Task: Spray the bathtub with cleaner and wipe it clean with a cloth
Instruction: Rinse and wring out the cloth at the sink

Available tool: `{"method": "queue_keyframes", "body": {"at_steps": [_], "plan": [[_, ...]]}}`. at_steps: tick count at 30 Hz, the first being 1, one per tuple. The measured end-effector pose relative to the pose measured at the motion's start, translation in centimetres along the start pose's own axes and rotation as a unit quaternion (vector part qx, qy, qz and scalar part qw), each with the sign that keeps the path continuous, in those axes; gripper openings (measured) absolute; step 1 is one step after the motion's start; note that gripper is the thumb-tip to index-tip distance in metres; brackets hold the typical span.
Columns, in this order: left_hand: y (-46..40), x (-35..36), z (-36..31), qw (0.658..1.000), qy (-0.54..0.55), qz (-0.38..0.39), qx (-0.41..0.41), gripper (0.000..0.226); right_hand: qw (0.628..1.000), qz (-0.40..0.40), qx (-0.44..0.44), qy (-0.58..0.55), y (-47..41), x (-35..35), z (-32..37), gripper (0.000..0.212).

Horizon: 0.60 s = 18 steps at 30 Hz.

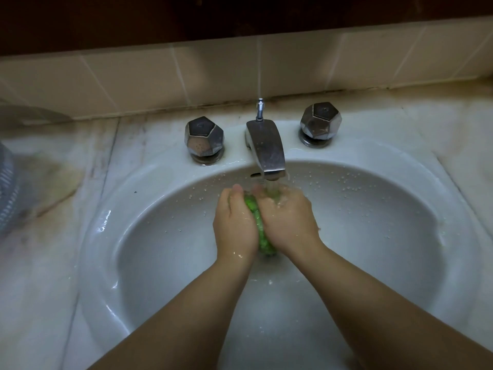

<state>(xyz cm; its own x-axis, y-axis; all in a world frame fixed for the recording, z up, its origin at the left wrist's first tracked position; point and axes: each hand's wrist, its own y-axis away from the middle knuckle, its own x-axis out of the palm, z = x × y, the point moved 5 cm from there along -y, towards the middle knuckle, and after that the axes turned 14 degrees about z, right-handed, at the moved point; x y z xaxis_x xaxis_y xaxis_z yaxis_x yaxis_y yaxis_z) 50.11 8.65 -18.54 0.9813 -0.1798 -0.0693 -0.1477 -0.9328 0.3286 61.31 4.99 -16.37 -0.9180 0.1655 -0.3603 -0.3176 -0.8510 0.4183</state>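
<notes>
A green cloth is bunched between my two hands over the white sink basin. My left hand grips its left side and my right hand grips its right side. Only a narrow green strip shows between the palms. Water runs from the chrome spout onto my right hand and the top of the cloth. No spray bottle or bathtub is in view.
Two faceted chrome tap knobs flank the spout. A marble counter surrounds the basin, with a grey ribbed object at its left edge. A beige tiled wall rises behind. Droplets dot the basin.
</notes>
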Motion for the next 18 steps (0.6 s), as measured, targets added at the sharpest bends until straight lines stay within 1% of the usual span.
{"method": "queue_keyframes", "body": {"at_steps": [3,7,9,11,12,14,16,18], "plan": [[0.0,0.4,0.0,1.0,-0.014,0.022,-0.01,0.035,1.0,-0.012,-0.007,0.016,-0.4,-0.3,0.1,0.026],[-0.2,0.9,0.0,0.998,0.007,0.046,-0.032,0.031,0.999,-0.013,-0.007,0.031,-1.4,-1.1,0.1,0.029],[0.0,1.1,-0.2,0.998,0.002,0.062,-0.03,0.025,0.998,-0.023,-0.025,0.051,-1.8,-1.4,0.1,0.035],[0.3,1.3,-0.4,0.996,-0.021,0.086,-0.015,0.019,0.997,-0.037,-0.042,0.044,-2.1,-1.7,0.0,0.04],[0.4,1.3,-0.5,0.995,-0.027,0.097,-0.008,0.019,0.997,-0.045,-0.05,0.031,-2.3,-1.9,0.0,0.042],[0.5,1.4,-0.5,0.993,-0.016,0.117,0.008,0.03,0.997,-0.051,-0.049,-0.001,-2.7,-2.3,0.0,0.05],[0.6,1.7,-0.3,0.989,0.026,0.146,0.026,0.04,0.998,-0.043,-0.024,-0.04,-3.0,-2.6,-0.1,0.057],[0.8,2.2,-0.4,0.979,0.066,0.184,0.048,0.05,0.995,-0.032,0.021,-0.096,-3.0,-3.1,-0.5,0.055]]}}
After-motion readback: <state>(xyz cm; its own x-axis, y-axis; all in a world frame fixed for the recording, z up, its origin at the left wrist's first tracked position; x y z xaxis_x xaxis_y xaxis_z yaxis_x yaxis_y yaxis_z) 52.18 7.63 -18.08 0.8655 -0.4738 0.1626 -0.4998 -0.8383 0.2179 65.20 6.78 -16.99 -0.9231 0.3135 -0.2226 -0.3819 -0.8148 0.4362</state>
